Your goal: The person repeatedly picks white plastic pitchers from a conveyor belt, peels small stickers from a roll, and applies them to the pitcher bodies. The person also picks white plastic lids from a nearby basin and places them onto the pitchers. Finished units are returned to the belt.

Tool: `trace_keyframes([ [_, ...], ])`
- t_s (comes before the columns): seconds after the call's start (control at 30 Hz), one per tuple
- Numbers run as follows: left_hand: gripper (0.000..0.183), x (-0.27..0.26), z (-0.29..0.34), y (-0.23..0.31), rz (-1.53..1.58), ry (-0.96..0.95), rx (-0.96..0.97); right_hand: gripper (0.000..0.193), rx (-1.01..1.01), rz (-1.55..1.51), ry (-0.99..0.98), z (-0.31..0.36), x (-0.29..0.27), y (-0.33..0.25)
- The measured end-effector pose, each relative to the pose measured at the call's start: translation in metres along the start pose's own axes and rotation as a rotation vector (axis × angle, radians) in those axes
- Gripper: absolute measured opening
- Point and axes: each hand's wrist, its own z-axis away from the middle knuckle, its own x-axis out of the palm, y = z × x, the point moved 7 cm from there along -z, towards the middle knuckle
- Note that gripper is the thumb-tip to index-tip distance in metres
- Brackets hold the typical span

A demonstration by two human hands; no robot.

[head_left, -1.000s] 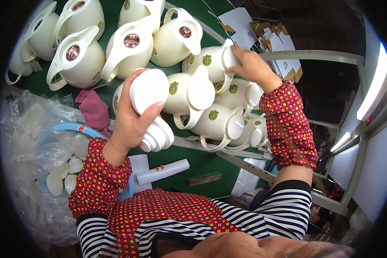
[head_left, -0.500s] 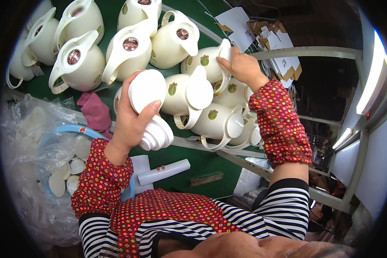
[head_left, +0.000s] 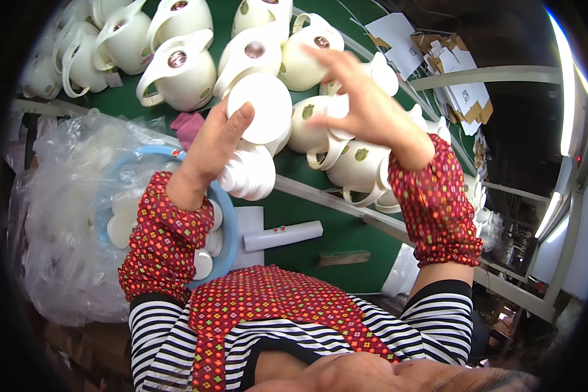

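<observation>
Above the green worktop [head_left: 320, 238], left hand [head_left: 217, 140] gripped a stack of white round lids [head_left: 255, 147], top lid face-on, fingers curled behind; right hand [head_left: 362, 104] was open, fingers spread, just right of the stack, holding nothing; cream jugs [head_left: 179, 68] with leaf decals crowded the far worktop; blue basin [head_left: 223, 245] in clear plastic bag [head_left: 59, 215] sat near left, more lids inside.
</observation>
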Motion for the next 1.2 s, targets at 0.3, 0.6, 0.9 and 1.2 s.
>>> trace_keyframes([
  [0.3, 0.086, 0.003, 0.030, 0.043, -0.654, 0.133, 0.041, 0.087, -0.149, 0.127, -0.064, -0.008, 0.023, -0.115],
  [0.6, 0.097, 0.017, 0.093, -0.023, -0.420, 0.340, 0.028, 0.079, 0.066, 0.053, -0.178, -0.001, 0.037, -0.083],
  [0.9, 0.053, 0.041, 0.102, -0.110, -0.640, 0.332, -0.103, 0.076, -0.008, 0.237, -0.416, -0.014, 0.084, -0.057],
  [1.2, 0.046, 0.034, 0.100, -0.137, -0.654, 0.319, -0.188, 0.067, -0.011, 0.525, -0.599, -0.026, 0.104, -0.063],
])
